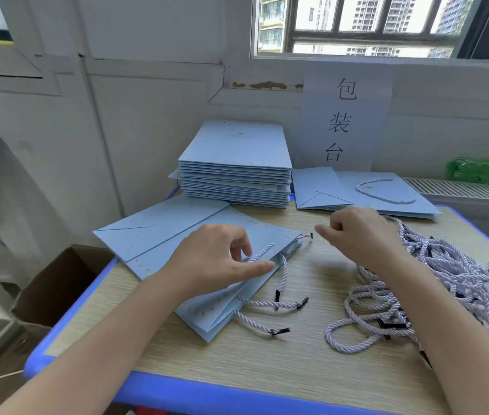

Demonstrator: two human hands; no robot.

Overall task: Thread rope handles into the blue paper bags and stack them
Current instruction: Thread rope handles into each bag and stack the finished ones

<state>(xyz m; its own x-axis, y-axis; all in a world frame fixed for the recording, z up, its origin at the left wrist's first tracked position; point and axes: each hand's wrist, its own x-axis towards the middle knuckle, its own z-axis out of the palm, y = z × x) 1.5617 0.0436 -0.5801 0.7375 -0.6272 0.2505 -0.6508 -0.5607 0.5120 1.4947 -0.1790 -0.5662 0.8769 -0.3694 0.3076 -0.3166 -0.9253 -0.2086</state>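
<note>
Your left hand rests on the blue paper bag lying flat near the desk's left edge, forefinger stretched along the bag's open mouth and the other fingers loosely bent, touching a rope handle that loops out of the paper there; whether those fingers pinch the rope cannot be told. Your right hand hovers just right of the bag's far corner, fingers curled; whether it holds anything cannot be told. More rope ends with black tips trail from the bag toward the desk's middle. A loose pile of rope handles covers the right edge. At the far edge stands a stack of flat bags, and beside it, toward the far right corner, lie finished bags with a handle showing. The desk has a blue rim.
</note>
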